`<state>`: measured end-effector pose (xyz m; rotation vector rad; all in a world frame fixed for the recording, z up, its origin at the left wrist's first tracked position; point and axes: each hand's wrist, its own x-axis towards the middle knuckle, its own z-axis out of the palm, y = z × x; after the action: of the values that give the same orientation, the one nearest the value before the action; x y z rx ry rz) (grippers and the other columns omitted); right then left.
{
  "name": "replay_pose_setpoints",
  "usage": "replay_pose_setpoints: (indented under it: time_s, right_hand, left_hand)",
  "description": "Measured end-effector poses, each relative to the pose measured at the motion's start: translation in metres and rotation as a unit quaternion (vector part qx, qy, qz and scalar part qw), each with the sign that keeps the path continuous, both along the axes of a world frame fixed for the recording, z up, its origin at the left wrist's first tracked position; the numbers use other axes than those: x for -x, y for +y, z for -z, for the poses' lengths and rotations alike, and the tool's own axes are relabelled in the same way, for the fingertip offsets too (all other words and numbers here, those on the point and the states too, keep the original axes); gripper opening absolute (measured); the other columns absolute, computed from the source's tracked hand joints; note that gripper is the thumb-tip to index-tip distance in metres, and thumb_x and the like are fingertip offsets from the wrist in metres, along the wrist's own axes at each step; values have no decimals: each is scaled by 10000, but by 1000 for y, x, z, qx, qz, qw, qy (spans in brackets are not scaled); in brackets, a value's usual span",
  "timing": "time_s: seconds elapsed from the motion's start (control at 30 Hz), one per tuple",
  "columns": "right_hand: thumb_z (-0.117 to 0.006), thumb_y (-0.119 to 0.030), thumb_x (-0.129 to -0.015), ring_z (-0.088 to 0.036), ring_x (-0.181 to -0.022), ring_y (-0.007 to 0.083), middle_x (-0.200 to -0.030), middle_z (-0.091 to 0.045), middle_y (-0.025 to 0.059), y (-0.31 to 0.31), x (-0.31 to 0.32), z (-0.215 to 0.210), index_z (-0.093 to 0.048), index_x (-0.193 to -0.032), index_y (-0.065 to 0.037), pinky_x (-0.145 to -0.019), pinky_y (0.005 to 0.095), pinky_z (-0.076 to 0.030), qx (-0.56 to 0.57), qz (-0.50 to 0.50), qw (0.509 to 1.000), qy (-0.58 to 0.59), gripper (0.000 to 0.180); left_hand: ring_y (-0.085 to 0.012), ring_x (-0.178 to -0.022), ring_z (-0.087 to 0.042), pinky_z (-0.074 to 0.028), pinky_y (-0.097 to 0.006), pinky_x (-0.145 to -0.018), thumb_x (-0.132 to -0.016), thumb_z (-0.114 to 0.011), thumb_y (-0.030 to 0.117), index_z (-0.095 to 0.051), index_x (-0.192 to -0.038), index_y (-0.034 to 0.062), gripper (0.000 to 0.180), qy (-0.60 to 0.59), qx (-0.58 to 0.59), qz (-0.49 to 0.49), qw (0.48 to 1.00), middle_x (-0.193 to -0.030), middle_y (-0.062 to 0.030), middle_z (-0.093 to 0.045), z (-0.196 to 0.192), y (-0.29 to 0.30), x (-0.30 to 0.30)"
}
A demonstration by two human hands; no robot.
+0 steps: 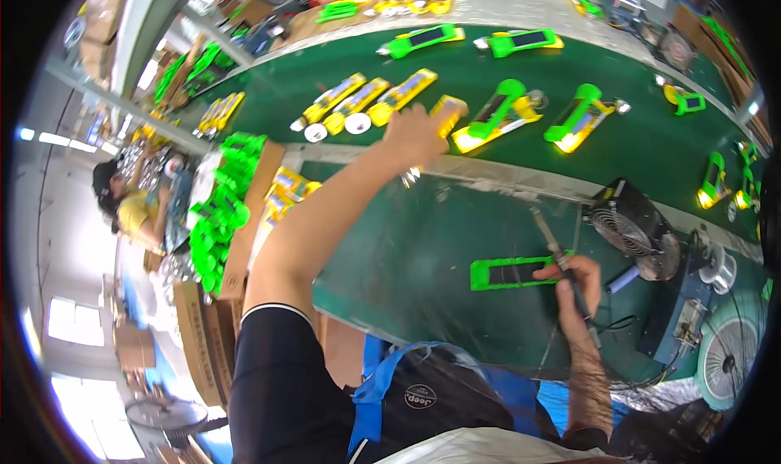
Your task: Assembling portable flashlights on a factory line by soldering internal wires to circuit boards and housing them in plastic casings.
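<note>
Left hand (416,135) outstretched, gripping yellow torch (447,114).

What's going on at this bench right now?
A person sits at a green work mat beside a conveyor belt carrying green and yellow flashlights. The left hand is stretched out to the belt, closed on a yellow flashlight. The right hand holds a soldering iron and rests against a green panel frame lying flat on the mat. A small fan stands just right of it, and a box of green parts sits to the left.
</note>
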<state>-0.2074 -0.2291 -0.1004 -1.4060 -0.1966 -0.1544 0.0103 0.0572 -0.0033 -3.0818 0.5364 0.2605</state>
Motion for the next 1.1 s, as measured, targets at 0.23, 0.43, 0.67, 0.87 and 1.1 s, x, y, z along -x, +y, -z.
replay_pose_setpoints:
  time_s: [0.23,0.43,0.67,0.87,1.1]
  right_hand:
    - [-487,-30,-951,-640,-939,211,-950,-648,122,37,-21,-15,-430,-1174,-24,-899,339,-467,89,46,994,-38,230]
    - [-679,-137,-855,-608,-897,208,-963,-637,111,14,0,-42,-540,-1115,-35,-820,320,-465,225,101,967,-69,311]
    - [-698,-194,-854,-570,-833,265,-941,-596,160,-76,105,-142,-520,-1040,-62,-805,417,-448,353,199,887,-223,289]
    - [-647,-232,-884,-563,-715,175,-833,-583,119,-43,97,-28,-509,-957,-13,-679,302,-458,-60,144,987,36,269]
    - [-615,-110,-876,-627,-720,127,-762,-658,72,-21,77,-23,-547,-942,-12,-1049,378,-347,79,139,986,51,136]
  left_hand:
    - [-168,-910,-571,-480,-326,-776,-914,-627,352,-323,-1436,97,655,193,467,-76,860,-1081,-127,-556,49,48,205]
    - [-155,-856,-636,-507,-273,-736,-1001,-463,179,-143,-1512,100,608,352,643,-158,661,-1074,-131,-627,53,-11,234]
    - [-302,-798,-585,-490,-365,-677,-783,-651,-19,-573,-1020,58,261,-40,380,226,896,-885,-118,-568,28,-5,202]
    - [-271,-820,-546,-467,-372,-677,-735,-692,23,-547,-860,65,196,8,383,325,865,-869,-81,-496,44,-48,181]
    - [-287,-809,-570,-481,-375,-667,-667,-683,-37,-552,-796,34,196,-81,407,124,901,-916,-90,-553,57,-62,203]
